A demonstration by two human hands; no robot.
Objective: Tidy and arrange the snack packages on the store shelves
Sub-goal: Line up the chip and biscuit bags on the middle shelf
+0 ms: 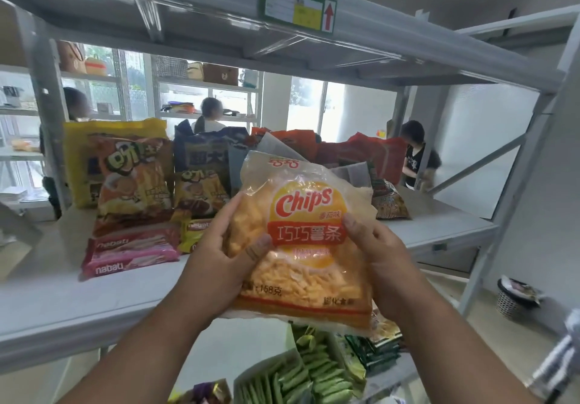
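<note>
Held up in front of the shelf point(62, 293), above its near edge: a clear chips bag point(306, 246) full of orange sticks, tilted slightly with its top toward the far left. Gripped on its left edge by the left hand point(219, 265), thumb pressed on the front face and fingers point(233, 209) curled round behind. Pinched on its right side by the right hand point(386, 262), thumb on the front beside the red label band and the other fingers hidden behind the bag. Printed on the front: "Chips" in red on a yellow disc, Chinese characters in white on a red band below, and "158克" near the lower left.

On the shelf beyond, to the left: two pink wafer packs point(131, 254) lying flat, both marked "nabati", the nearer one just beside the shelf's middle. Standing behind them, an orange snack bag point(131, 177) with large Chinese lettering, in front of a yellow bag point(78, 158). Farther right, a dark blue bag point(204, 152) and red bags point(376, 152), writing too blurred to read. On the upper shelf's rail, a green-edged label point(298, 5) with a red arrow pointing up. Below, on the lower shelf, a box of green packets point(282, 378).
</note>
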